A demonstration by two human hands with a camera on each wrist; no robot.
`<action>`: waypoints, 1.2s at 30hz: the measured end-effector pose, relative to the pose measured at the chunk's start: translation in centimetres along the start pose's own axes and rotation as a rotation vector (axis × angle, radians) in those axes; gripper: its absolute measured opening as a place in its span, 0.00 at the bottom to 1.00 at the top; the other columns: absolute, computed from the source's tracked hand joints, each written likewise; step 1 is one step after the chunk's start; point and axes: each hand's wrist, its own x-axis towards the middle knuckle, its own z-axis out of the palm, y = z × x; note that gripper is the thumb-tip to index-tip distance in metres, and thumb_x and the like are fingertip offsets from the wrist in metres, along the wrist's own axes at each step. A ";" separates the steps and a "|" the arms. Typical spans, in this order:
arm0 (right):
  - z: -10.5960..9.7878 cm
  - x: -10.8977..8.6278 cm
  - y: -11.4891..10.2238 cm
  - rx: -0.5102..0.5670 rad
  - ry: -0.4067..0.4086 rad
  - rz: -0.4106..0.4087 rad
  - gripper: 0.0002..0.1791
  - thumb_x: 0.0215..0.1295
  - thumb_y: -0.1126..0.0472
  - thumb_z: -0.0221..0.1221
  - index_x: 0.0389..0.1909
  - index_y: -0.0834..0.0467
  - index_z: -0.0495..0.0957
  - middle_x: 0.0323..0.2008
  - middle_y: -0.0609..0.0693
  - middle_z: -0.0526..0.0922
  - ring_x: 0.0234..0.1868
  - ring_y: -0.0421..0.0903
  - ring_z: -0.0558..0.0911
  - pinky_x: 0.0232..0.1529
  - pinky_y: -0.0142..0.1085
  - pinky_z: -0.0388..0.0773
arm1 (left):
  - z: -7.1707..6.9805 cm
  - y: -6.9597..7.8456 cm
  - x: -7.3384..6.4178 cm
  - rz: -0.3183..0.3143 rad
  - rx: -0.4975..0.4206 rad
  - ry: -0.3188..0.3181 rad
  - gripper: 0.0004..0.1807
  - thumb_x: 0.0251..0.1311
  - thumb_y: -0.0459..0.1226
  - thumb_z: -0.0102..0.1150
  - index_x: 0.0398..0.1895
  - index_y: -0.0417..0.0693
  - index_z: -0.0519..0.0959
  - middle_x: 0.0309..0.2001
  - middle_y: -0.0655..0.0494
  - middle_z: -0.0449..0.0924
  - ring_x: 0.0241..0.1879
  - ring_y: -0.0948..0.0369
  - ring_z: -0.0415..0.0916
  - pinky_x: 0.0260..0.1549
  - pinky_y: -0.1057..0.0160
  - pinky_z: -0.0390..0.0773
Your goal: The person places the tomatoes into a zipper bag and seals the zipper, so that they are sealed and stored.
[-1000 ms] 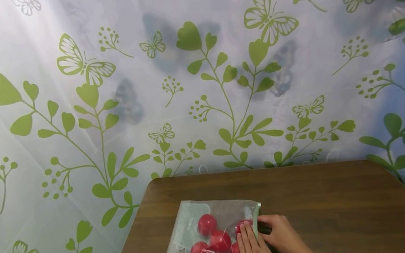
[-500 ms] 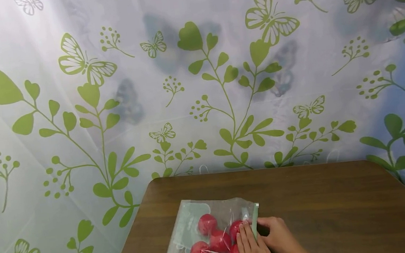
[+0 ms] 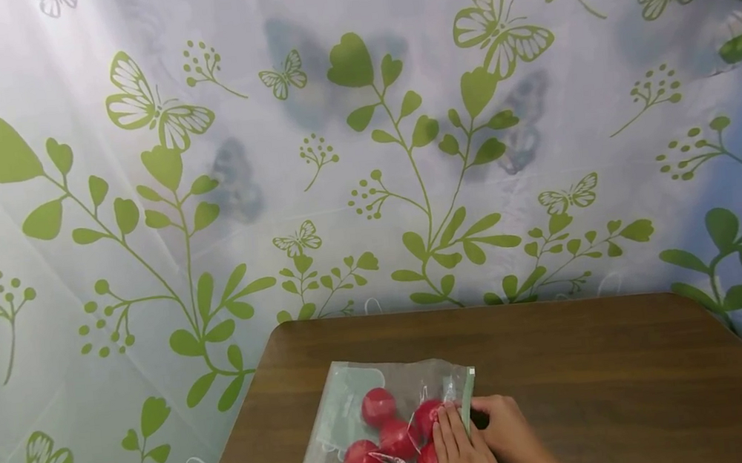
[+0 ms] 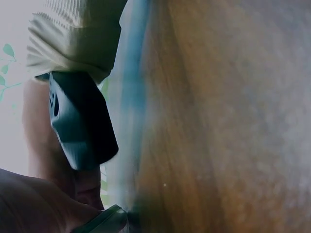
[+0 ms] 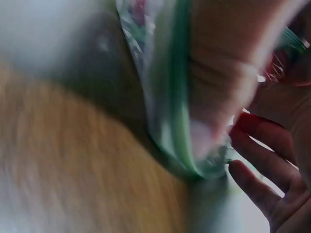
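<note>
A clear zip bag (image 3: 352,382) with a pale blue-green print lies on the wooden table, its green zip strip (image 3: 469,393) on the right side. Several red balls (image 3: 398,440) are inside it. My left hand (image 3: 466,453) rests on the bag, fingers straight and together, over the balls nearest the zip. On the other side of the strip, my right hand (image 3: 514,434) grips the zip edge with bent fingers. In the right wrist view, a large blurred finger or thumb (image 5: 218,87) presses against the green strip. The undersides of both hands are hidden in the head view.
The brown wooden table (image 3: 599,373) extends behind and to the right of the hands. A whitish curtain (image 3: 321,266) printed with green leaves and butterflies hangs behind it. A dark wrist device (image 4: 82,121) and a light sleeve (image 4: 77,39) show in the left wrist view.
The red balls beside my left hand have shifted slightly left and show more. My right hand and forearm have moved a little left at the zip. My left hand stays nearly in place.
</note>
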 end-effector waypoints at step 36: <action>-5.9 -7.9 -3.6 0.436 -0.029 0.781 0.43 0.65 0.38 0.75 0.69 0.66 0.81 0.55 0.63 0.91 0.51 0.59 0.93 0.48 0.51 0.92 | -3.2 -10.2 15.4 0.340 -0.553 -0.904 0.41 0.66 0.53 0.75 0.79 0.49 0.74 0.74 0.48 0.80 0.75 0.48 0.77 0.71 0.47 0.80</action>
